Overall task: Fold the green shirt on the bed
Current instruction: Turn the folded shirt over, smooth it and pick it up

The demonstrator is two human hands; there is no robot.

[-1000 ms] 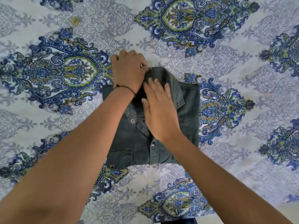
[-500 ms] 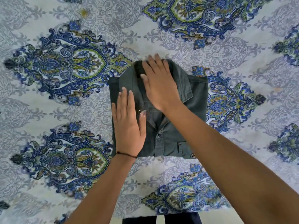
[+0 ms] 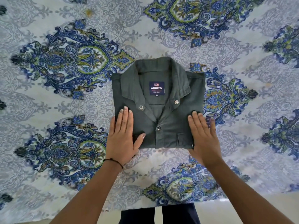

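Note:
The dark green shirt (image 3: 171, 126) lies folded into a compact rectangle in the middle of the bed, collar away from me, with a blue brand label showing inside the neck. My left hand (image 3: 123, 139) rests flat on the shirt's near left corner, fingers together and thumb spread. Flat on the near right corner and edge lies my right hand (image 3: 204, 137), partly on the sheet. Neither hand grips the cloth.
The bed sheet (image 3: 64, 94) is pale with large blue and green paisley medallions and spreads all around the shirt. Its near edge (image 3: 97, 212) runs along the bottom, where my dark trousers (image 3: 158, 214) show.
My right hand has slid off the collar to the shirt's near right corner. My left hand has shifted down to the near left corner. The collar and label are now uncovered.

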